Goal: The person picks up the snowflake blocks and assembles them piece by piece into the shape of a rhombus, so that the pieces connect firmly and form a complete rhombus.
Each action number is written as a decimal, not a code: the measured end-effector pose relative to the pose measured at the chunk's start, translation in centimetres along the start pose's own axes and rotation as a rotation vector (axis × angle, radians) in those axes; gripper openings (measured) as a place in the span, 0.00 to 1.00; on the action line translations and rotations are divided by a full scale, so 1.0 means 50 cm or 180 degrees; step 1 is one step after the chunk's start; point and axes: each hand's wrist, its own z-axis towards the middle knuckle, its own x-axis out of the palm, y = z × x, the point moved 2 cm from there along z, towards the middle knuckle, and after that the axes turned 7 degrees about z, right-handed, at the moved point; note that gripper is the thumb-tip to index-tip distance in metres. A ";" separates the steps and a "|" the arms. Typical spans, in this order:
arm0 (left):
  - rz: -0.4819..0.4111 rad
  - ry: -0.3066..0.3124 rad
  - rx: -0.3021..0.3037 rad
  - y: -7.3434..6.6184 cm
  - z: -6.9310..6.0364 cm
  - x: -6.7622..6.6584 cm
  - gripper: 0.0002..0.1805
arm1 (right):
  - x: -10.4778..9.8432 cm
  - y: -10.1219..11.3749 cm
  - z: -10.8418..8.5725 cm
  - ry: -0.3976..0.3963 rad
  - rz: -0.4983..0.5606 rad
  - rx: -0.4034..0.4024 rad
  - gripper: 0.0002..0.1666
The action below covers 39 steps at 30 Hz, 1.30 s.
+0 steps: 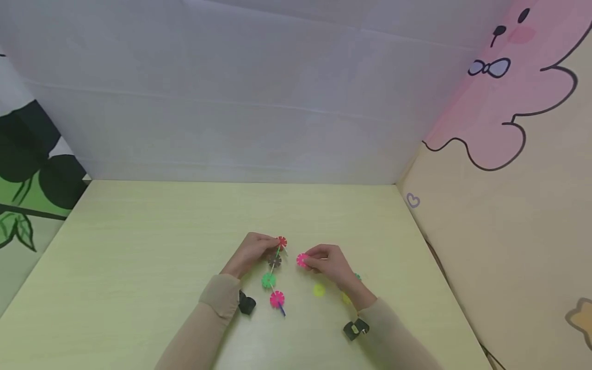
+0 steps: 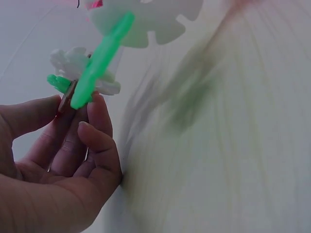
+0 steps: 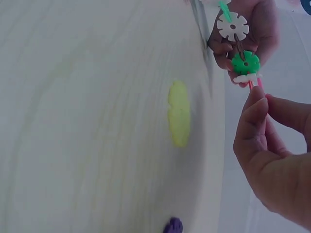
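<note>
My left hand [image 1: 252, 254] pinches the top of a chain of notched plastic discs at a red disc [image 1: 281, 241]. Below it hang a dark disc [image 1: 275, 261], a green disc [image 1: 268, 280] and a pink disc [image 1: 277, 298], with thin edge-on discs linking them. In the left wrist view, a green disc [image 2: 99, 63] shows edge-on next to a white disc [image 2: 150, 24]. To the right, my right hand [image 1: 330, 264] holds a separate bright pink disc [image 1: 302, 260] between thumb and fingers, a short gap away from the chain in the head view.
A yellow disc [image 1: 319, 290] lies on the pale table [image 1: 152, 246] below my right hand. Another yellow disc [image 1: 346, 298] and a green piece [image 1: 357, 276] are partly hidden by the right wrist. A purple piece [image 3: 173, 225] shows in the right wrist view.
</note>
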 end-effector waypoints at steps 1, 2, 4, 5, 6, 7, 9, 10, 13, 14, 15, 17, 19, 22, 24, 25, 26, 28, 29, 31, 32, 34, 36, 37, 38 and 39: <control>0.0019 0.0011 0.0026 0.000 0.001 -0.001 0.10 | 0.004 -0.013 0.009 -0.0004 0.0046 0.0019 0.12; 0.0029 0.0012 0.0041 0.000 0.001 -0.001 0.10 | 0.009 -0.026 0.018 0.0000 0.0087 0.0034 0.13; 0.0032 0.0018 0.0062 -0.001 0.000 -0.001 0.10 | 0.017 -0.044 0.029 -0.0015 0.0133 0.0057 0.15; 0.0014 0.0024 0.0045 -0.001 0.001 -0.001 0.10 | 0.022 -0.046 0.032 -0.0033 0.0144 0.0076 0.15; 0.0005 0.0025 0.0039 -0.001 0.001 -0.001 0.10 | 0.027 -0.047 0.032 -0.0051 0.0158 0.0089 0.15; -0.0005 0.0023 0.0029 -0.002 0.000 -0.001 0.10 | 0.031 -0.048 0.032 -0.0074 0.0166 0.0097 0.15; -0.0031 0.0019 0.0001 -0.005 -0.001 -0.001 0.10 | 0.038 -0.047 0.032 -0.0118 0.0203 0.0118 0.14; -0.0033 0.0016 -0.0010 -0.006 -0.002 -0.001 0.10 | 0.040 -0.046 0.033 -0.0137 0.0223 0.0128 0.14; -0.0009 -0.0004 -0.0029 -0.009 -0.003 0.000 0.11 | 0.047 -0.044 0.033 -0.0176 0.0255 0.0154 0.13; 0.0003 -0.0012 -0.0033 -0.009 -0.003 0.001 0.11 | 0.048 -0.043 0.033 -0.0178 0.0269 0.0165 0.13; 0.0008 -0.0017 -0.0039 -0.008 -0.002 0.001 0.11 | 0.050 -0.043 0.033 -0.0181 0.0272 0.0174 0.13; 0.0021 -0.0026 -0.0045 -0.007 -0.001 0.001 0.10 | 0.052 -0.041 0.033 -0.0187 0.0287 0.0176 0.13; 0.0049 -0.0033 -0.0028 -0.007 -0.001 0.002 0.10 | 0.055 -0.041 0.034 -0.0202 0.0306 0.0189 0.12; 0.0116 -0.0049 -0.0014 -0.010 -0.003 0.002 0.10 | 0.058 -0.041 0.034 -0.0231 0.0312 0.0219 0.12; 0.0150 -0.0071 -0.0020 -0.012 -0.005 0.002 0.10 | 0.060 -0.041 0.034 -0.0246 0.0324 0.0267 0.12; 0.0163 -0.0083 -0.0026 -0.013 -0.006 0.002 0.10 | 0.061 -0.042 0.034 -0.0249 0.0324 0.0285 0.12; 0.0161 -0.0088 -0.0042 -0.013 -0.006 0.001 0.10 | 0.061 -0.044 0.035 -0.0244 0.0333 0.0299 0.12; 0.0161 -0.0104 -0.0049 -0.013 -0.007 0.001 0.10 | 0.063 -0.046 0.035 -0.0229 0.0335 0.0324 0.12; 0.0161 -0.0112 -0.0052 -0.013 -0.006 0.001 0.10 | 0.064 -0.047 0.035 -0.0221 0.0339 0.0324 0.12; 0.0159 -0.0113 -0.0055 -0.011 -0.005 0.001 0.10 | 0.065 -0.048 0.034 -0.0206 0.0355 0.0317 0.12; 0.0150 -0.0109 -0.0058 -0.010 -0.004 0.001 0.10 | 0.065 -0.049 0.034 -0.0196 0.0363 0.0314 0.12; 0.0142 -0.0110 -0.0055 -0.009 -0.003 0.002 0.10 | 0.067 -0.046 0.032 -0.0185 0.0380 0.0306 0.12; 0.0130 -0.0110 -0.0061 -0.009 -0.002 0.002 0.10 | 0.067 -0.044 0.030 -0.0181 0.0424 0.0312 0.12; 0.0125 -0.0112 -0.0066 -0.009 -0.003 0.002 0.10 | 0.068 -0.043 0.029 -0.0180 0.0444 0.0320 0.12; 0.0121 -0.0113 -0.0070 -0.010 -0.003 0.002 0.10 | 0.068 -0.041 0.028 -0.0179 0.0458 0.0325 0.12; 0.0121 -0.0118 -0.0070 -0.011 -0.003 0.002 0.10 | 0.068 -0.040 0.027 -0.0182 0.0475 0.0335 0.12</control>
